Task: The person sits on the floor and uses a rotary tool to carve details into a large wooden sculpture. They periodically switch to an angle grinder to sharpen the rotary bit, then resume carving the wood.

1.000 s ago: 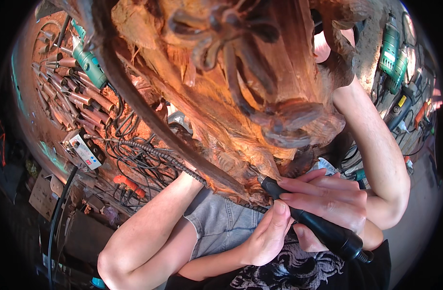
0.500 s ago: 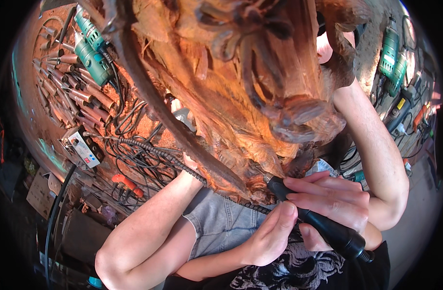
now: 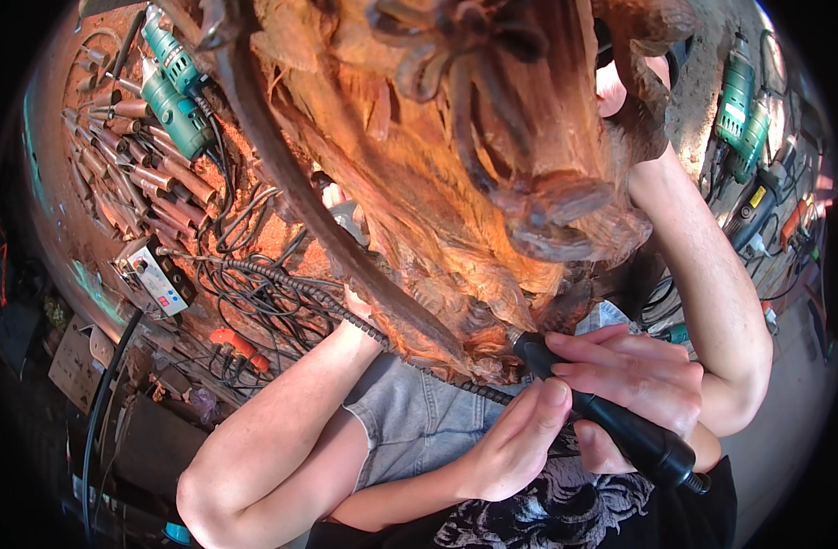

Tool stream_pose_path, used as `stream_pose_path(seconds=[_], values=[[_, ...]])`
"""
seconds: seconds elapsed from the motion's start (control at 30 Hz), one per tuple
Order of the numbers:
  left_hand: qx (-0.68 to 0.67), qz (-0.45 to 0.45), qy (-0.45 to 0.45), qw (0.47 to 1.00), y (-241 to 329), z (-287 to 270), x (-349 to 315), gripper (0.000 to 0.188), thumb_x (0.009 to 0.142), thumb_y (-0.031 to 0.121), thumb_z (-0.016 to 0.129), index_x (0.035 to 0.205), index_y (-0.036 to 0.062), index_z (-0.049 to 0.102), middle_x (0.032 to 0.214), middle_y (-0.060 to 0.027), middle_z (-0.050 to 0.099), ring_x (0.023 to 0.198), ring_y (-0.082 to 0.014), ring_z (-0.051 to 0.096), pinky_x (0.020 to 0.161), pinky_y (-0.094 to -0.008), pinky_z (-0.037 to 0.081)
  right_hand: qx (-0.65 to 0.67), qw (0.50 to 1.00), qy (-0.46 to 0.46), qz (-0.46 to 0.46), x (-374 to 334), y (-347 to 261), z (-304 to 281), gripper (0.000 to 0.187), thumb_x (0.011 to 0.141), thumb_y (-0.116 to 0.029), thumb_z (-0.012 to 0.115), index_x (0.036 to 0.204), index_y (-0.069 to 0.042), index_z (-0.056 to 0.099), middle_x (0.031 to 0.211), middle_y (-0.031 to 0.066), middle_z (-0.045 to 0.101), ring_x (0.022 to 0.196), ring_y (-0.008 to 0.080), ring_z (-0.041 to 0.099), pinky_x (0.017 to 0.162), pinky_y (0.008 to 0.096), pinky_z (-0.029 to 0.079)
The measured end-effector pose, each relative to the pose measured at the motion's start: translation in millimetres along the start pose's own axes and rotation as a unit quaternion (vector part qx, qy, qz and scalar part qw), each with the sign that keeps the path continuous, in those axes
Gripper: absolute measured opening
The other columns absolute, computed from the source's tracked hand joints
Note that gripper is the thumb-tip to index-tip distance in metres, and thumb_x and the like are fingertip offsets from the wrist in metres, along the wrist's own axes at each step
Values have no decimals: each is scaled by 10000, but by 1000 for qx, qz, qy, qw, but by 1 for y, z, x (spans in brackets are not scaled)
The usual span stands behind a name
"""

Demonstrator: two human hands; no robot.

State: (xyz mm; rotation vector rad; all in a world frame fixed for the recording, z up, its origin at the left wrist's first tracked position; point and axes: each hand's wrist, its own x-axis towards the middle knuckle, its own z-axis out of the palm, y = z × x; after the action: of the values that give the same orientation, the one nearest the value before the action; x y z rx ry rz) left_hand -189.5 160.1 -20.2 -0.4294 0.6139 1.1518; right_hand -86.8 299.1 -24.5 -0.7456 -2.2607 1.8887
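Note:
My right hand is wrapped round a black rotary carving handpiece. Its slim tip meets the lower end of a large reddish-brown wood carving, which has curling relief and a long dark curved rib. From the left, my left hand is closed against the handpiece, with the thumb along its side; its other fingers are largely hidden. A black ribbed cord passes under the carving's lower edge and disappears behind my left hand. The carving stands between my bare legs, above my denim shorts.
Several carving bits with brown shanks lie at the left, beside green power tools. Tangled black cables, a small control box and an orange plug connector lie below. More green tools are at the right.
Both hands and the handpiece have shifted slightly to the right along the carving's lower end. Both hands keep their hold.

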Motion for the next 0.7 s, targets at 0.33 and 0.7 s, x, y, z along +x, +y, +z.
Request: stream_pose_path(seconds=[0.33,0.7], values=[[19,-58,-7,998,9,1,3,1154,921,838,388,1631,-18,81,1663,-256,248,1526,-322,332,1225,-416,325,-6,1000,13,-6,0,0,1,393,836,-248,702,1035,90,726,1055,317,741,742,315,753,699,357,614],[30,-42,-11,999,8,0,4,1147,926,832,391,1628,-26,95,1647,-279,257,1524,-351,326,1229,-450,316,-10,1000,13,-3,-1,-1,1,399,860,-270,703,1031,90,725,1043,319,740,728,305,748,685,355,610]])
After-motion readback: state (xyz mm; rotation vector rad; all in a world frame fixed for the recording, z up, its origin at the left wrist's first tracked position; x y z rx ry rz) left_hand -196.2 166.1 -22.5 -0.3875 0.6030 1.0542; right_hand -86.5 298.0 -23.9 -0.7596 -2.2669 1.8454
